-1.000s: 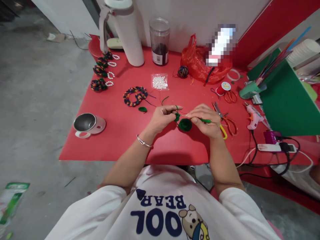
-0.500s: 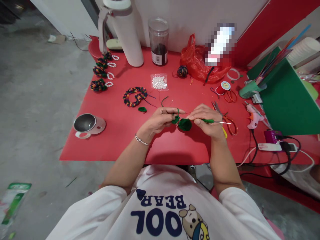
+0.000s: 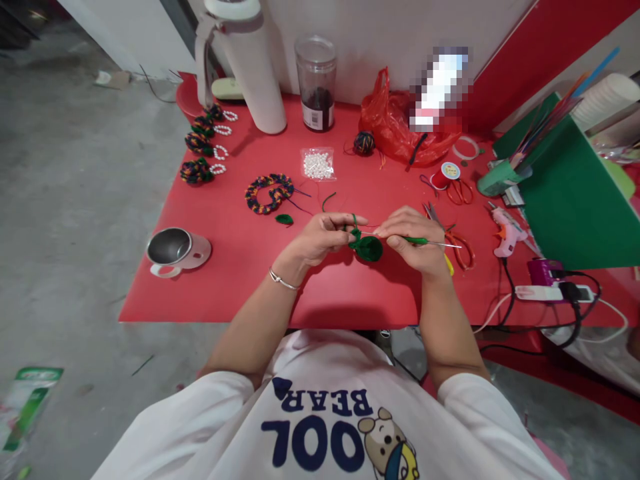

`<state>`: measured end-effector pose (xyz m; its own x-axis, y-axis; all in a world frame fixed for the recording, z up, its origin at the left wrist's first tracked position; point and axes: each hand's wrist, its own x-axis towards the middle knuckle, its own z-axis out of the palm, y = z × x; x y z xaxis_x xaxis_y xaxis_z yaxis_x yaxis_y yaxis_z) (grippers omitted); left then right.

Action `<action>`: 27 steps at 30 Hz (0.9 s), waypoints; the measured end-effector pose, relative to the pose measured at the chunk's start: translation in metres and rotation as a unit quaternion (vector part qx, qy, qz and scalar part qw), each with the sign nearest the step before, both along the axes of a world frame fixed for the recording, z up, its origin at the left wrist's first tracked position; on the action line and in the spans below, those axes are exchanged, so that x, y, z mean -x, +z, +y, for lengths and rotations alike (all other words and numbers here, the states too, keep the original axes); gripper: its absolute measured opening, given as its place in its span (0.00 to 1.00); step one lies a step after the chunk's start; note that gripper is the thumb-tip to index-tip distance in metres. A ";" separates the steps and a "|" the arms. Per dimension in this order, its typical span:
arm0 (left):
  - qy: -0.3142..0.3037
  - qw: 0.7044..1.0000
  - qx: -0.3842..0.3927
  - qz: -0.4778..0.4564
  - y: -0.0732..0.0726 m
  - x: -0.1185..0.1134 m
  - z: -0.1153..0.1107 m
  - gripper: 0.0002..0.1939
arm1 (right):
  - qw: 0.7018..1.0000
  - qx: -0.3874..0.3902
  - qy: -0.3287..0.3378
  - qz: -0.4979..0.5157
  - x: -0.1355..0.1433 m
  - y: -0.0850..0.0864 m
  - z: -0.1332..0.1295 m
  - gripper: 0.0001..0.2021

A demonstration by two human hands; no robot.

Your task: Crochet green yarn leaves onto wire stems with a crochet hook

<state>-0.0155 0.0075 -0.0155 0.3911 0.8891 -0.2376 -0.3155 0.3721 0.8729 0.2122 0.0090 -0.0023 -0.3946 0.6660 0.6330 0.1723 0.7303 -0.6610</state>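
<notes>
Between my hands, above the red table (image 3: 240,280), is a dark green crocheted piece (image 3: 369,248). My left hand (image 3: 323,239) pinches its left end, with green yarn passing over the outstretched index finger. My right hand (image 3: 413,240) is wrapped round a crochet hook (image 3: 416,241) with a green grip, and its thin metal tip reaches the green stitches near my left fingertips. A small green leaf shape (image 3: 285,219) and a multicoloured crocheted loop (image 3: 269,193) lie to the left of my hands.
A mug (image 3: 179,251) stands at the left. Behind are a white bottle (image 3: 255,73), a clear jar (image 3: 316,83), a bead packet (image 3: 319,164) and a red bag (image 3: 395,127). Scissors (image 3: 461,250), a thread spool (image 3: 445,175) and a pink glue gun (image 3: 509,230) lie at the right.
The green piece has shifted slightly and its round part now sits closer to my left fingertips. Both hands keep nearly the same place and hold.
</notes>
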 end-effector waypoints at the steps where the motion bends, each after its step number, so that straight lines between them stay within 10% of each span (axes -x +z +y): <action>1: -0.006 1.000 0.001 -0.003 0.000 0.001 0.000 0.20 | 1.000 0.003 -0.002 -0.002 0.000 0.000 0.000 0.06; 27: -0.055 0.994 0.036 -0.088 -0.003 0.005 0.003 0.22 | 0.995 0.072 -0.017 0.073 -0.006 -0.009 0.001 0.12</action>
<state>-0.0210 0.0108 -0.0183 0.5263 0.8220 -0.2178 -0.4152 0.4719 0.7778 0.2181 0.0103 -0.0114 -0.2816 0.7646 0.5797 0.0890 0.6223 -0.7777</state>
